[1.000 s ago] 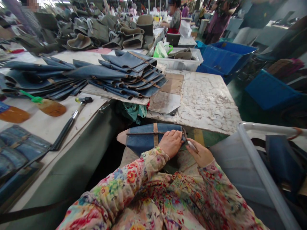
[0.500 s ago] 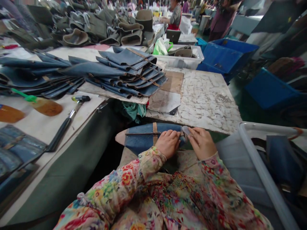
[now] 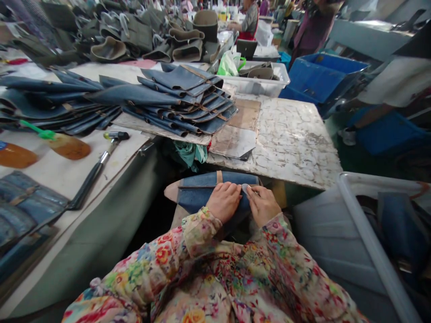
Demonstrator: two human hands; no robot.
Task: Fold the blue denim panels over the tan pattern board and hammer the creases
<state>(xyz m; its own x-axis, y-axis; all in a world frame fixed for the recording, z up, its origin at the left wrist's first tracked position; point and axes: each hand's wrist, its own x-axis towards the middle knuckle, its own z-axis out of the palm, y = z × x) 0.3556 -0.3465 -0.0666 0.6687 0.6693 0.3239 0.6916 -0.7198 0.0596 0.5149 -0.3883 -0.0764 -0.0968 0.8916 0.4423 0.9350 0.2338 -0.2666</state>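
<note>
Across my lap lies a blue leather boot shaft (image 3: 193, 195) with a tan strap and a lengthwise seam, stretched over a pale, pointed form (image 3: 172, 191). My left hand (image 3: 225, 200) rests on its upper side, fingers bent together and pressing the leather along the seam. Close beside it, my right hand (image 3: 263, 202) pinches a small, pale, flat tool (image 3: 246, 189) against the same seam; its exact kind cannot be made out. Both hands partly hide the shaft's right half.
Stacked blue leather shafts (image 3: 188, 101) cover the table ahead. A hammer (image 3: 97, 172) and a green-nozzled glue bottle (image 3: 67, 144) lie at left. On my right stands a white bin (image 3: 365, 233) with leather pieces. Blue crates (image 3: 323, 78) and co-workers are farther back.
Both hands have moved left along the seam, the right hand carrying the pale tool closer to my left fingers. At far right, a person's white garment and shoe have come into view.
</note>
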